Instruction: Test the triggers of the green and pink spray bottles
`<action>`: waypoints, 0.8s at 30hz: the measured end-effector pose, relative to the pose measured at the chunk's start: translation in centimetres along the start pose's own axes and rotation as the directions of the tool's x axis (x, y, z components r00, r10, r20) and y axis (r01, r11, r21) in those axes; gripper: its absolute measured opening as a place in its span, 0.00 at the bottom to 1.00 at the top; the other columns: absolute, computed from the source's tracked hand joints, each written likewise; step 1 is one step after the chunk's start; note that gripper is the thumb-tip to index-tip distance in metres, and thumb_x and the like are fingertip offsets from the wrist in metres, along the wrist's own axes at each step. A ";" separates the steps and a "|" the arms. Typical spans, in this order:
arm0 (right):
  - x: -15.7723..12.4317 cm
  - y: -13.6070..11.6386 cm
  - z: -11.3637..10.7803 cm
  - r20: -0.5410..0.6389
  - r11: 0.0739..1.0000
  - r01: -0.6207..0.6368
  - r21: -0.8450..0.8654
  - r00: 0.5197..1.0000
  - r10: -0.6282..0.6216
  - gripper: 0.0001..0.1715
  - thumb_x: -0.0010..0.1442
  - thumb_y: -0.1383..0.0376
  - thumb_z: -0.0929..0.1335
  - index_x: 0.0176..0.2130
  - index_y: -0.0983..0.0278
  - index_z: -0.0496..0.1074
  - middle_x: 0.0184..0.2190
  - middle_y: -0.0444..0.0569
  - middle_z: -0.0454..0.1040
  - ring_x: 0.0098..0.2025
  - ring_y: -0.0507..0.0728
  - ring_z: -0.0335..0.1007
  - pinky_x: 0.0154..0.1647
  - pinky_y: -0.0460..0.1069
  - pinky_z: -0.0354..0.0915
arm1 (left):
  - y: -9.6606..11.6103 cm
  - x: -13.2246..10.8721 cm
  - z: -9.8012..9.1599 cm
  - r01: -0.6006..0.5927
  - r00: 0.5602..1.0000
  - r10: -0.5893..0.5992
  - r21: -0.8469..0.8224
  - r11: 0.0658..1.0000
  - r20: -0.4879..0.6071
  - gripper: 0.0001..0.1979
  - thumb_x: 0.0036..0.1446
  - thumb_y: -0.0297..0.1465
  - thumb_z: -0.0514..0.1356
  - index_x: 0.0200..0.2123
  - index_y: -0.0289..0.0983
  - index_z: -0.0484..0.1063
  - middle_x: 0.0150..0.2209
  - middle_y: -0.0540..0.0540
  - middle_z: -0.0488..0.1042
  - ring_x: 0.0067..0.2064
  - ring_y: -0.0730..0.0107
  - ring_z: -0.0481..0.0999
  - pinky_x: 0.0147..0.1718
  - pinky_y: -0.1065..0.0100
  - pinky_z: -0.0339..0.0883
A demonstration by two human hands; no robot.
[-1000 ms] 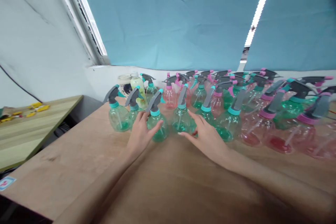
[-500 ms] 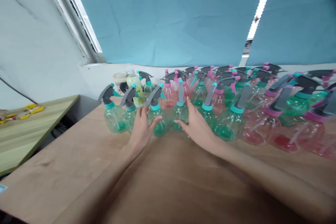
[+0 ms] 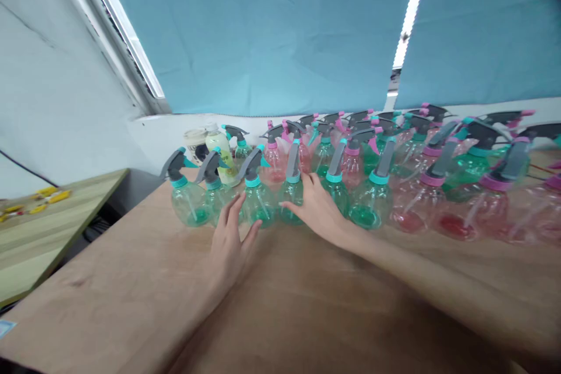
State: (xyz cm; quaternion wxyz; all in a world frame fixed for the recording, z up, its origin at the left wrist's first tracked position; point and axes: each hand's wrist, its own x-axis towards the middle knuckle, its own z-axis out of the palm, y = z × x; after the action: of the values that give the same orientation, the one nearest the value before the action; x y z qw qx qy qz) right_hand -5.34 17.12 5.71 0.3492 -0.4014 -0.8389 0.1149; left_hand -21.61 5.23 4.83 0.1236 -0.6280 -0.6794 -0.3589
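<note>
My left hand point(image 3: 228, 239) is over the table with its fingers and thumb apart. Its fingertips are just in front of a green spray bottle point(image 3: 259, 204) with a grey trigger head and teal collar, and nothing is in its grasp. My right hand point(image 3: 322, 207) is at another green spray bottle point(image 3: 290, 194) to the right. The thumb lies across the front of that bottle and the fingers are along its right side, which they partly hide. Both bottles stand upright in the front row, each with a little green at the bottom.
More green bottles point(image 3: 189, 201) and pink bottles point(image 3: 414, 204) stand close together along the wall. Behind the left end are a pale lotion bottle point(image 3: 219, 149) and a white tub point(image 3: 196, 145). Yellow pieces point(image 3: 59, 196) lie on a side table point(image 3: 65, 225).
My left hand has drawn back toward me, away from the green bottle. My right hand stays at the same bottle. The camera view has shifted slightly.
</note>
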 end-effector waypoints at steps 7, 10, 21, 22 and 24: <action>-3.3 -0.9 -1.4 -0.001 0.928 0.100 -0.359 0.994 -0.107 0.41 0.57 0.39 0.63 0.47 0.74 0.68 0.45 0.65 0.69 0.32 0.64 0.74 0.22 0.54 0.68 | 0.5 -2.3 0.7 -0.080 0.997 0.080 0.005 0.997 -0.018 0.22 0.62 0.37 0.55 0.59 0.41 0.59 0.55 0.38 0.65 0.57 0.55 0.68 0.52 0.51 0.68; -4.4 -0.5 -2.0 -0.071 0.927 0.118 -0.355 0.986 -0.153 0.41 0.55 0.36 0.61 0.42 0.72 0.68 0.39 0.63 0.71 0.38 0.67 0.73 0.25 0.53 0.69 | 0.3 -2.7 1.0 -0.092 0.995 0.096 0.110 0.990 -0.030 0.19 0.63 0.36 0.54 0.56 0.41 0.62 0.55 0.38 0.65 0.56 0.54 0.70 0.51 0.51 0.69; -8.3 1.1 -3.6 -0.021 0.996 0.065 -0.058 0.998 -0.067 0.39 0.43 0.39 0.72 0.39 0.66 0.62 0.27 0.49 0.69 0.26 0.60 0.70 0.23 0.52 0.65 | 0.0 1.9 1.8 -0.054 0.968 0.147 0.402 0.914 -0.203 0.23 0.62 0.42 0.53 0.52 0.29 0.62 0.51 0.30 0.71 0.54 0.45 0.69 0.45 0.52 0.69; -8.5 1.2 -3.8 -0.015 0.996 0.064 -0.057 0.998 -0.065 0.39 0.42 0.39 0.72 0.38 0.65 0.62 0.27 0.49 0.69 0.26 0.60 0.70 0.24 0.52 0.65 | 0.0 2.2 2.1 -0.043 0.968 0.138 0.406 0.913 -0.208 0.24 0.62 0.43 0.53 0.53 0.29 0.62 0.51 0.31 0.72 0.53 0.45 0.70 0.44 0.53 0.69; -8.8 1.4 -4.0 -0.019 0.994 0.091 -0.067 0.996 -0.092 0.38 0.43 0.39 0.72 0.37 0.65 0.62 0.29 0.51 0.69 0.28 0.61 0.70 0.27 0.54 0.67 | 0.0 2.8 2.6 -0.021 0.971 0.116 0.411 0.912 -0.209 0.26 0.61 0.44 0.53 0.52 0.29 0.61 0.49 0.31 0.73 0.52 0.45 0.71 0.42 0.55 0.70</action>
State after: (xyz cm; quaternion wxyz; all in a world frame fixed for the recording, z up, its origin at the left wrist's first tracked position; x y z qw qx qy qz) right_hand 2.02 11.02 3.59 0.3499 -0.3750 -0.8559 0.0666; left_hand -21.34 8.99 4.74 0.3409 -0.5667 -0.6977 -0.2755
